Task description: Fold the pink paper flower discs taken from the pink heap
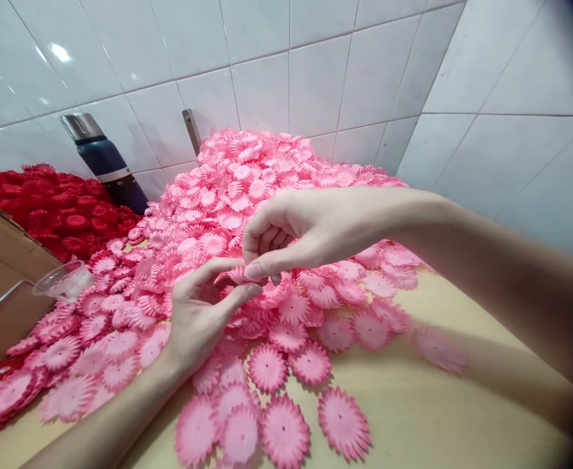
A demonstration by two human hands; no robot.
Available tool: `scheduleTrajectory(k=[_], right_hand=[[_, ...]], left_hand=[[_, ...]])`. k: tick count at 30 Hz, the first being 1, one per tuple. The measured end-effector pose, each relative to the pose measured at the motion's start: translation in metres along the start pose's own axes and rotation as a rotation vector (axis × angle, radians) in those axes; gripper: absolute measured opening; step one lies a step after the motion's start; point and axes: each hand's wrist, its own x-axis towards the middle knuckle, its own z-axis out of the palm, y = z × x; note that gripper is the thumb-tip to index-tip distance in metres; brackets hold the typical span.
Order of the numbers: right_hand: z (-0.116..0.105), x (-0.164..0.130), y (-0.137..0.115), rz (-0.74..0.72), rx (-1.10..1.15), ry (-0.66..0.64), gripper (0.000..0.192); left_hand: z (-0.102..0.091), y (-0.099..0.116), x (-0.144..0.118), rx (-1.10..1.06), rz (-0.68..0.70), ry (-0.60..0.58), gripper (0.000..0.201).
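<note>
Fingertip to fingertip, my two hands meet in front of a tall heap of pink scalloped fabric petal discs. My left hand is closed in a pinch, thumb below the forefinger, on a pink petal disc that shows only in part. From the right, my right hand reaches over the heap with its thumb and forefinger pressed together at that disc; what lies in this pinch is hidden. Its other fingers are curled. Several loose discs, one of them a pink disc with a small centre hole, lie flat below the hands.
A dark blue bottle with a steel cap leans in view behind the heap, beside a pile of red petal discs. At left are a cardboard box and a clear plastic cup. White wall tiles rise behind the pale tabletop.
</note>
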Motion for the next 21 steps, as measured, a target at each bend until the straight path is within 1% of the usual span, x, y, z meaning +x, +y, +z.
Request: scheduleTrajectory(k=[1,3,4,7,8,9,12,13,16,18,21], right_hand=[[-0.001,0.000,0.001,0.018,-0.028,0.006,0.024],[-0.001,0.000,0.003,0.107,-0.119,-0.008,0.029],[0.000,0.000,0.003,0.165,-0.168,-0.046,0.031],[0.006,0.001,0.000,0.314,-0.263,-0.258,0.032],[0.010,0.002,-0.002,0.354,-0.294,-0.308,0.031],[0.014,0.004,-0.005,0.386,-0.338,-0.321,0.027],[0.021,0.007,-0.010,0.444,-0.471,-0.282,0.008],[0.021,0.007,-0.010,0.446,-0.481,-0.278,0.006],[0.017,0.005,-0.004,0.485,-0.471,-0.266,0.004],[0.013,0.002,0.002,0.554,-0.517,-0.202,0.004],[0.007,-0.001,0.008,0.624,-0.616,-0.077,0.003]], left_hand=[[0.000,0.000,0.000,0.003,-0.007,0.019,0.016],[0.001,0.001,0.001,-0.014,-0.025,0.072,0.011],[0.001,0.001,0.001,-0.028,-0.036,0.095,0.010],[0.002,0.001,0.002,-0.046,-0.068,0.127,0.011],[0.002,0.001,0.003,-0.043,-0.072,0.129,0.011],[0.002,0.001,0.003,-0.036,-0.073,0.132,0.011],[0.002,0.001,0.002,0.004,-0.086,0.154,0.013],[0.002,0.002,0.002,0.018,-0.097,0.168,0.016],[0.001,0.004,0.001,0.048,-0.126,0.179,0.025],[0.000,0.006,0.000,0.061,-0.117,0.152,0.026],[-0.001,0.008,-0.003,0.094,-0.069,0.085,0.019]])
